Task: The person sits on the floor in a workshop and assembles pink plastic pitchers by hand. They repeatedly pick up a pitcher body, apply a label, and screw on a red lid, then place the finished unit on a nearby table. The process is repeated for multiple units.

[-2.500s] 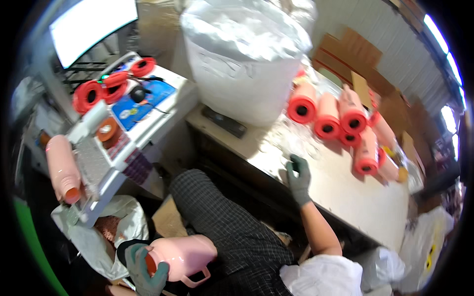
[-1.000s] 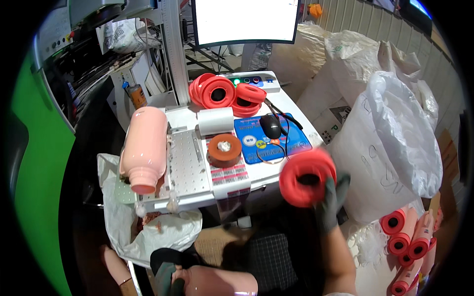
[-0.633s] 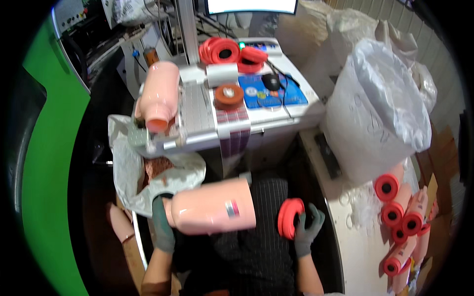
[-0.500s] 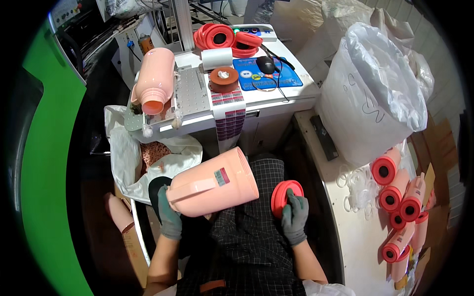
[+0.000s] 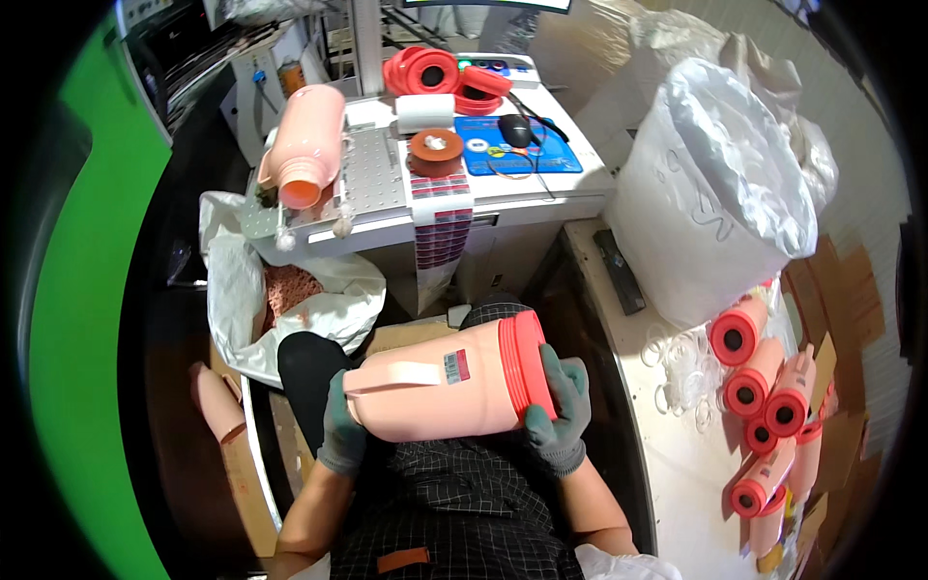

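White table [image 5: 592, 176] at the back carries a blue mat [image 5: 556, 155], a black mouse [image 5: 515, 130], a stack of red rings [image 5: 425, 70] and a second pink jug [image 5: 311, 130] lying with its mouth toward the person. Below its front edge, a white bag [image 5: 232, 314] holds pinkish scraps. To the right, a large white sack [image 5: 677, 208] stands near several red-ended pink jugs [image 5: 742, 391].

Both hands wear grey-green gloves. The left hand [image 5: 343, 430] is curled around the narrow end of a pink jug [image 5: 425, 406], most of its fingers hidden behind it. The right hand [image 5: 563, 406] is part spread, gripping the red end piece [image 5: 520, 360] at the wide end, thumb on its lower edge and fingers against its outer face. The jug lies on its side between the two hands, above the lap, its handle [image 5: 401, 375] and small label [image 5: 456, 366] facing up.
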The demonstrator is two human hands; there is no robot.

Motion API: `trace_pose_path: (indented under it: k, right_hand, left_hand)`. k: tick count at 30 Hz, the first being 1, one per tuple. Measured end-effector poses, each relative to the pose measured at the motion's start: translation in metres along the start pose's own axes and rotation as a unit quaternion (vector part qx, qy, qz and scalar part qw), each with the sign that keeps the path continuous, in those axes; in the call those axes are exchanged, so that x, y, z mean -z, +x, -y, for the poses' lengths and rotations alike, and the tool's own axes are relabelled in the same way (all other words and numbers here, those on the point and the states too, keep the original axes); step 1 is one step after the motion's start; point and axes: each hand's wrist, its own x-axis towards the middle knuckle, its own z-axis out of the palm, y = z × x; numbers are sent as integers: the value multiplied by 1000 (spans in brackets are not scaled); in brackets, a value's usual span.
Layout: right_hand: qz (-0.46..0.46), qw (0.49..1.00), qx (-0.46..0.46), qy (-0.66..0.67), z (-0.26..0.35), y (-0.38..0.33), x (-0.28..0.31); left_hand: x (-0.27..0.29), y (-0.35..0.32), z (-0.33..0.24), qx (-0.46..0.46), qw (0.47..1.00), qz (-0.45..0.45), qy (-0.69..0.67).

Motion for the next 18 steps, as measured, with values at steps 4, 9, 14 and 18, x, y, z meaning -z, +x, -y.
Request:
trace_pose_path:
  k: [4,9,14,18]
  right_hand:
    - [12,999,31,3,4,-10,-2]
    - [29,1000,1,-9,21,-14,2]
    - [-6,999,-34,17,26,-19,0]
    - [-35,992,-96,71,35,-13,-4]
  left_hand:
    - [8,-2,14,103,980,62,-157]
    - [8,-4,4,136,961,22,-239]
    - [-2,0,-28,95,978,-144,-115]
    - [16,3,-47,81,992,-85,-49]
